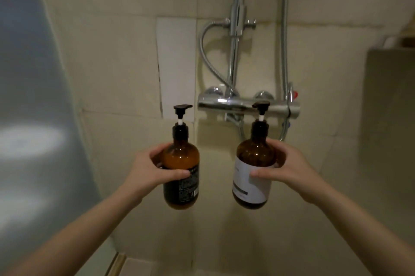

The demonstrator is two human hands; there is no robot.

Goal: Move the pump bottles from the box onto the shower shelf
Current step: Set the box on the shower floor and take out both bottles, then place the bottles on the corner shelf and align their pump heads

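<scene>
Two amber pump bottles are held up in front of the tiled shower wall. My left hand [149, 169] grips the black-labelled pump bottle [181, 159] around its middle; it is upright, with a black pump head. My right hand [285, 168] grips the white-labelled pump bottle [253, 163], also upright, its pump head overlapping the chrome shower mixer bar [233, 105] behind it. Both bottles hang in the air, touching nothing but my hands. The box is out of view.
A chrome riser pipe [235, 35] and a flexible hose [284, 51] run up the wall above the mixer. A glass panel [29, 118] stands at the left. A ledge [390, 55] sits at the right edge. The shower floor [224, 253] lies below.
</scene>
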